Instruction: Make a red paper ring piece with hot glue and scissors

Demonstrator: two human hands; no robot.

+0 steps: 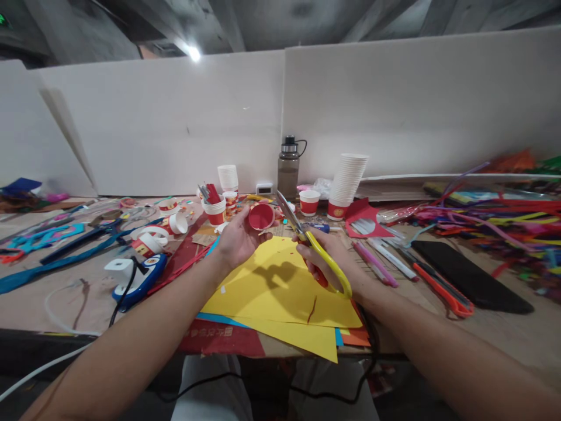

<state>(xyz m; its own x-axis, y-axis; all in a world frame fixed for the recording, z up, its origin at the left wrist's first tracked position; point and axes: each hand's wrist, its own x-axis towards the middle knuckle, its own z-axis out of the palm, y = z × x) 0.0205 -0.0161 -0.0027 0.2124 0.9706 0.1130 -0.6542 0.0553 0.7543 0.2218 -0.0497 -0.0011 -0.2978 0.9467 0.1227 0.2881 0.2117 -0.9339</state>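
My left hand [237, 241] is closed round a small red round piece [262, 217] that looks like a cut-down paper cup, its round face turned towards me. A pair of scissors [326, 261] with yellow handles is in my right hand [316, 252], the metal blades pointing up and away to the left. The blades are beside the red piece and look apart from it. Both hands are above a stack of yellow paper [272, 295], on which their shadows fall. Small scraps and a thin dark red strip [312, 310] lie on the top sheet.
Behind stand a water bottle [288, 172], a tall paper cup stack [348, 184] and a cup of pens [214, 209]. On the right lie a utility knife [445, 289], a black phone [471, 275] and pipe cleaners [495, 225]. A blue-and-white glue gun [140, 280] lies left, with cables.
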